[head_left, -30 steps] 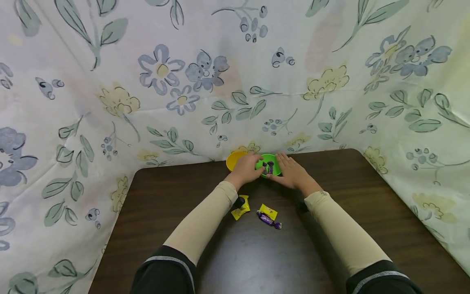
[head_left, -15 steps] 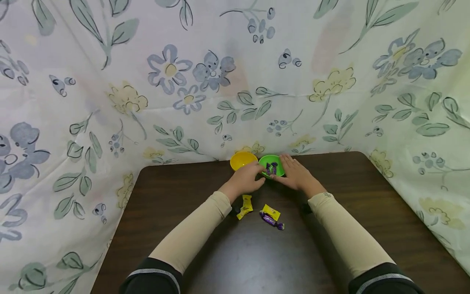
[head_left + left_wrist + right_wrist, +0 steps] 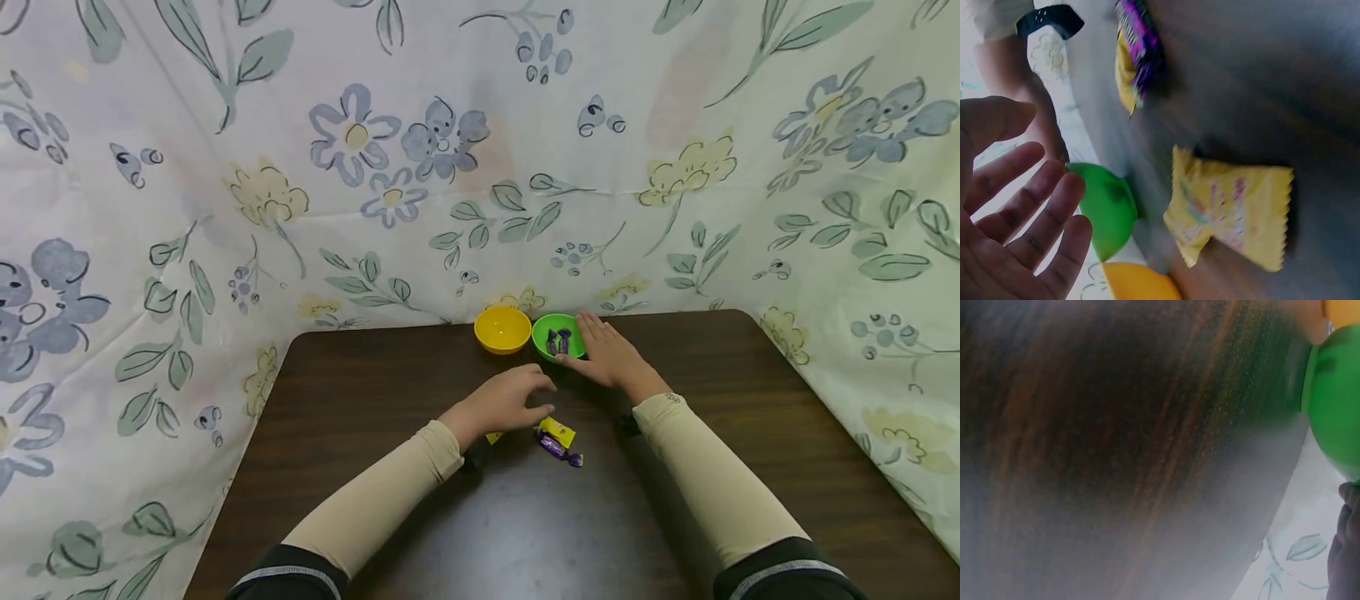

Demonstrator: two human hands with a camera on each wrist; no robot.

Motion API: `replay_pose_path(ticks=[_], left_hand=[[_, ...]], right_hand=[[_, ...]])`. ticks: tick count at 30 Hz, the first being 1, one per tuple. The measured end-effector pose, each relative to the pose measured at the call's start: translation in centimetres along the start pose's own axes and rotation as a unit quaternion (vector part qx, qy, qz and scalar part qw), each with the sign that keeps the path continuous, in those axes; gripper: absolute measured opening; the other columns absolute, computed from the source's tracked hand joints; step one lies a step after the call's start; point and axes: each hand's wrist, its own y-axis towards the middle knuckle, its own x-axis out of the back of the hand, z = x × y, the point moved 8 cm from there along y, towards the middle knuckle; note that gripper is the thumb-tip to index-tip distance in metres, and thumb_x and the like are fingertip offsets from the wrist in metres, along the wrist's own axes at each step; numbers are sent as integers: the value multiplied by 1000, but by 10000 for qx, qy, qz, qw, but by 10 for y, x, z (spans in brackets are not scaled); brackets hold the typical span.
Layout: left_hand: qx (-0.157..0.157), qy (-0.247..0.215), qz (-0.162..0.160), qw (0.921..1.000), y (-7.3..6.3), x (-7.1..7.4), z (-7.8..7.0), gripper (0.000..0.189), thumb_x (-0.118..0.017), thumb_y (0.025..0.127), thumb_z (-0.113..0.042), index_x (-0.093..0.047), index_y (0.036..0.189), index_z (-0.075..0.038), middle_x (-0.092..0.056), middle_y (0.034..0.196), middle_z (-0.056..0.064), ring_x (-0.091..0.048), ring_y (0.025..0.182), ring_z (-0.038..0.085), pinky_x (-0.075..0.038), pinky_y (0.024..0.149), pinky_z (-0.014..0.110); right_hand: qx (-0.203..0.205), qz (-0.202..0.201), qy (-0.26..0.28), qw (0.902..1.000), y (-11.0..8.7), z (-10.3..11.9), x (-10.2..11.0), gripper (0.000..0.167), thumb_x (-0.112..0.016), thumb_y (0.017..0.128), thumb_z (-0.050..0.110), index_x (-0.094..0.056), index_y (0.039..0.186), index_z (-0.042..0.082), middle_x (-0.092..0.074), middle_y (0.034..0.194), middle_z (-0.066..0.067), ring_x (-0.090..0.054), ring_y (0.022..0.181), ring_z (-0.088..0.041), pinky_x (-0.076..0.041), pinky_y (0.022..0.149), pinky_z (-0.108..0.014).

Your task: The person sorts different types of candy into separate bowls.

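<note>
Holding nothing with loosely spread left hand (image 3: pixel 504 402) and touching round green plastic-looking bowl (image 3: pixel 557 321) with straight-fingered right hand (image 3: pixel 611 358). Find yellow zigzag-edged packet (image 3: pixel 1235 209) and purple twisted-wrapper sweet (image 3: pixel 553 445) on bowl's near side. Best to pinch packet by edge, steadying bowl.

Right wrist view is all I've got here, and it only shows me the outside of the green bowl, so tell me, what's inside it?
Observer: At least two purple-wrapped candies lie inside the green bowl, as the head view shows.
Operator: I can't make out the left hand's grasp. Is it holding anything?
Observer: No, the left wrist view shows the left hand with its fingers spread and nothing in them.
Operator: And is there any candy outside the bowls?
Observer: Yes, a yellow-wrapped candy lies by itself on the table.
</note>
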Motion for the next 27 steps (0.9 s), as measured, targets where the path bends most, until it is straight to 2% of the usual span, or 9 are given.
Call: replay_pose_path(ticks=[9, 14, 21, 27], left_hand=[[-196, 64, 138, 9997, -11, -17, -7, 32, -71, 102, -25, -74, 129, -8, -70, 120, 6, -68, 105, 18, -56, 93, 24], [-180, 97, 294, 9994, -16, -24, -7, 31, -73, 102, -24, -74, 128, -9, -70, 116, 6, -66, 97, 17, -53, 83, 21], [-235, 266, 409, 9985, -21, -29, -8, 29, -76, 99, -26, -77, 124, -11, -70, 114, 2, -65, 98, 10, -55, 89, 19], [-344, 488, 409, 9974, -22, -36, -9, 26, -78, 96, -25, -79, 119, -13, -69, 110, 0, -64, 95, 7, -55, 88, 19]], right_hand=[[12, -92, 44, 9999, -3, 2, 4, 107, -42, 103, 74, -11, 168, -5, -11, 177, -25, -12, 165, -42, -10, 134, -57], [7, -63, 72, 10000, -6, 4, 3, 105, -44, 104, 71, -11, 168, -6, -11, 177, -25, -11, 165, -42, -10, 134, -58], [-7, -90, 112, 9999, -3, 4, 2, 107, -40, 103, 75, -11, 168, -4, -11, 178, -24, -11, 166, -41, -11, 134, -57], [-4, -99, 68, 9999, -2, 4, 2, 108, -41, 103, 76, -12, 168, -5, -13, 177, -24, -13, 165, -41, -13, 134, -58]])
